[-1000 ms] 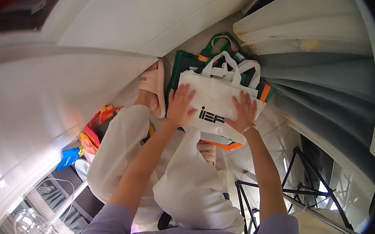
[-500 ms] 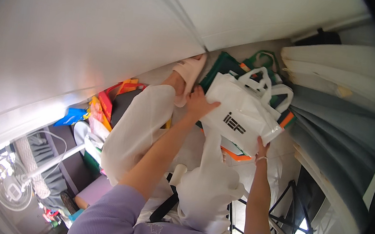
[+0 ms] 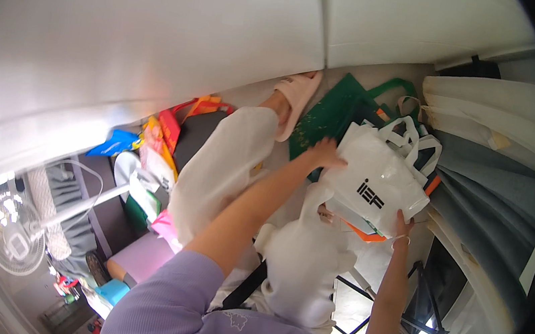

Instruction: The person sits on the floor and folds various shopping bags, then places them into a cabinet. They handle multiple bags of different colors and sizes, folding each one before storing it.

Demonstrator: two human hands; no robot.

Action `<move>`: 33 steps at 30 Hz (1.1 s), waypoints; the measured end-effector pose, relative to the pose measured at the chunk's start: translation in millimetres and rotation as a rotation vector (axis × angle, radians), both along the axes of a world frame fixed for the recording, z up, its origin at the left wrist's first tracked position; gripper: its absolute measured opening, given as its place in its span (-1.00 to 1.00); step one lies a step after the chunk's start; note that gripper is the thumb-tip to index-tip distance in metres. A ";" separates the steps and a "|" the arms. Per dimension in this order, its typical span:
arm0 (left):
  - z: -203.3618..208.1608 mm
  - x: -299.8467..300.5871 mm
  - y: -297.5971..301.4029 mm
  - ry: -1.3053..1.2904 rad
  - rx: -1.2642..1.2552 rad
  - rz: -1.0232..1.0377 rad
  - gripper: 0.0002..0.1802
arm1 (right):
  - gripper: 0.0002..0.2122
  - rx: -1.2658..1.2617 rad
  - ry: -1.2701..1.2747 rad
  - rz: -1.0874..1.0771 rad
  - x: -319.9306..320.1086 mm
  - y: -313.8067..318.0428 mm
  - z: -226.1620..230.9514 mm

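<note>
A shiny white tote bag (image 3: 375, 171) with black print and white loop handles lies on top of a pile of bags on the floor. My right hand (image 3: 403, 227) grips its lower right corner, the fingers partly hidden. At the bag's left edge is my left hand (image 3: 327, 156), slightly blurred, with its thumb over the white face and its fingers apart from it. Beside that hand spreads a dark green bag (image 3: 328, 117), partly under the white one. An orange-edged bag (image 3: 364, 235) peeks out below the pile.
My slippered foot (image 3: 300, 100) stands left of the pile, against a white panel (image 3: 231, 34). Grey and cream curtains (image 3: 482, 175) hang at the right. Black metal tubing (image 3: 431, 310) stands lower right. Colourful bags (image 3: 163, 136) and a white fan (image 3: 15, 235) are at the left.
The white tote bag has shifted right off the green bag, which now shows much more of its surface. My left hand has moved along with it, and the view has turned somewhat.
</note>
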State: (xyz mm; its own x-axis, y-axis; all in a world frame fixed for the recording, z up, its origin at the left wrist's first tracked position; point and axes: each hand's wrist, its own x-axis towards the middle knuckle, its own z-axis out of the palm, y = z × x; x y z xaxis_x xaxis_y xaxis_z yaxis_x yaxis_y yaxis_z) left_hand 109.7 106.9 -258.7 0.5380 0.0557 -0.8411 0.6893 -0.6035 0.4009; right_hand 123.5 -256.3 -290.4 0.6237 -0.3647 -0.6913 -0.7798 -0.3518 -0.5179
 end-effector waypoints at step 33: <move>48.6 -294.6 199.9 -0.519 -0.241 2.097 -0.70 | -0.71 0.508 -0.418 1.223 11.1 346.3 290.4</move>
